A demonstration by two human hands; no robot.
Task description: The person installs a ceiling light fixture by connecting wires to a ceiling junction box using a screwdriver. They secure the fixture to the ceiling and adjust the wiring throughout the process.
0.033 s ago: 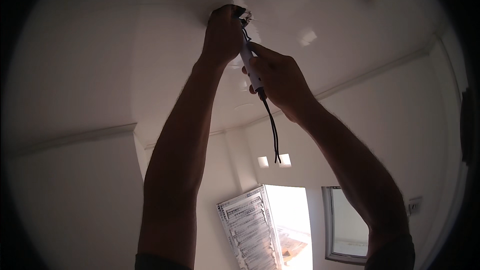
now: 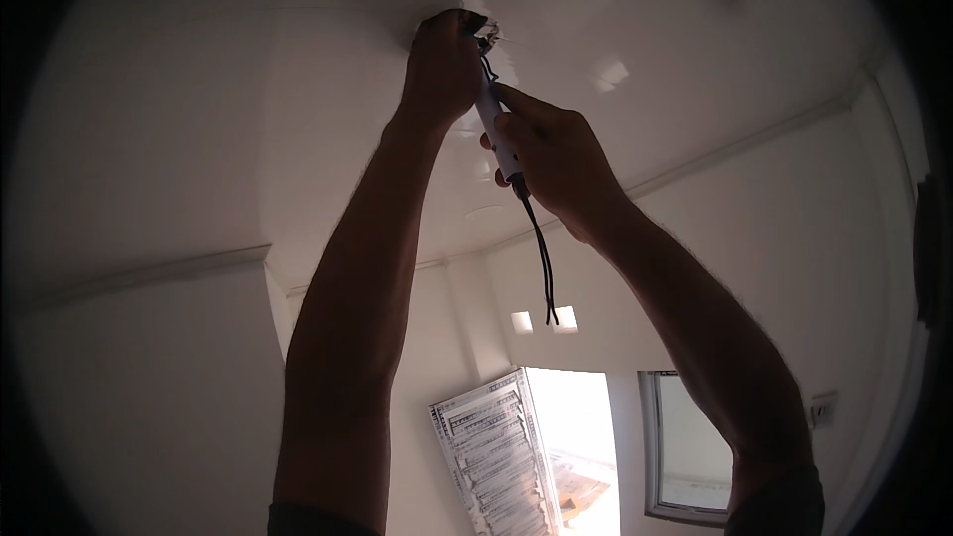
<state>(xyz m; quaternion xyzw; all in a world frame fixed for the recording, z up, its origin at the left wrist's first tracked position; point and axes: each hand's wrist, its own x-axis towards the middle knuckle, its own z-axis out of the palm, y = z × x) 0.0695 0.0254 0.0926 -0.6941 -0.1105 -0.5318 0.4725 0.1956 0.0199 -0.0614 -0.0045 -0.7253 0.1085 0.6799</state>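
Observation:
Overhead, my left hand (image 2: 444, 69) is raised to a hole in the ceiling (image 2: 486, 35), its back toward me. It looks closed, but its fingers and whatever they hold are hidden. Just below, my right hand (image 2: 561, 164) grips a slim white driver unit (image 2: 498, 134), with the thumb and forefinger along its near side and fingertips showing beyond it. A black wire (image 2: 487, 67) runs from the unit's upper end up to the hole beside my left hand. From its lower end a pair of black leads (image 2: 542, 258) hangs down, their ends loose.
The white ceiling (image 2: 338, 139) spreads around both hands and meets the walls at a trim. Below are a wrapped door leaf (image 2: 491, 452) beside a bright opening, a framed window (image 2: 695, 447), two small square wall openings and a wall socket (image 2: 823, 409).

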